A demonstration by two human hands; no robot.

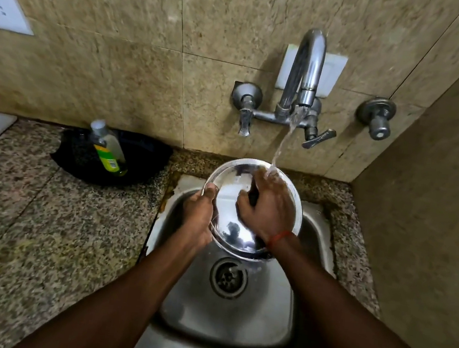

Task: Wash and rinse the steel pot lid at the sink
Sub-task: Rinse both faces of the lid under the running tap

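Note:
The round steel pot lid (233,180) is held tilted over the steel sink (233,314), its shiny face toward me. My left hand (198,213) grips its left rim, thumb over the edge. My right hand (269,205) lies on the lid's face with its fingers curled around a dark part at the centre, seemingly the knob. Water from the wall tap (305,75) streams onto my right hand's fingers and the lid's upper edge.
A black pan (142,159) sits on the granite counter (39,236) left of the sink, with a bottle of green dish liquid (107,147) standing in it. Tap valves (376,117) stick out of the tiled wall. A side wall stands close on the right.

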